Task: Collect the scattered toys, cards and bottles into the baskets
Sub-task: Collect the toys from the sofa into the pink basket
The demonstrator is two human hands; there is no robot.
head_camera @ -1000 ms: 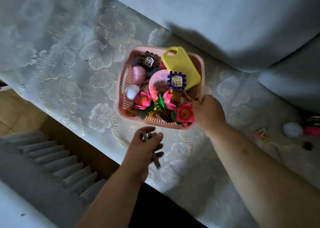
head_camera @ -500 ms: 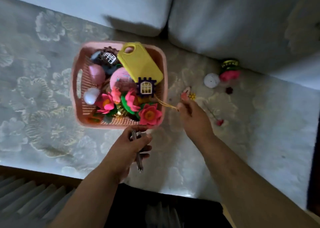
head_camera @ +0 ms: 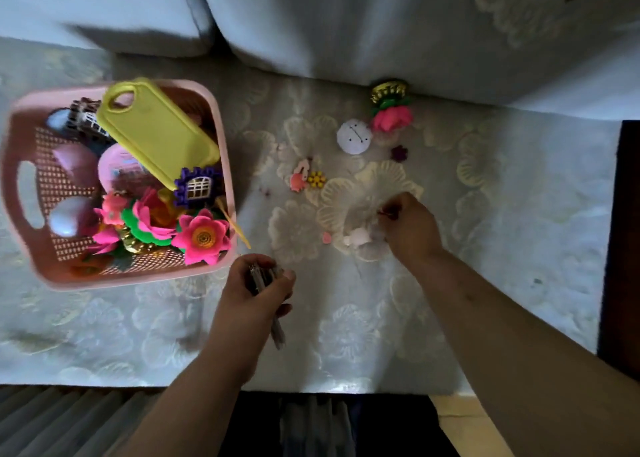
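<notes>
Dim and murky, motion-blurred at the left, edges bowed by wide-angle distortion.

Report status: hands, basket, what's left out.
Left hand grips a thin bundle beside the basket. Right hand pinches a small piece on the cover. Basket nearly full; white disc, flower, small bits lie loose. Nothing blocking.

On the floral sofa cover (head_camera: pixel 381 335) lie a pink basket (head_camera: pixel 138 279), white disc (head_camera: pixel 354 136) and flower toy (head_camera: pixel 392 117).

L hand (head_camera: pixel 258 283): bare
R hand (head_camera: pixel 410 228): bare
L arm (head_camera: pixel 194 387): bare as far as seen
R arm (head_camera: pixel 502 345): bare, w/ small dark spot
</notes>
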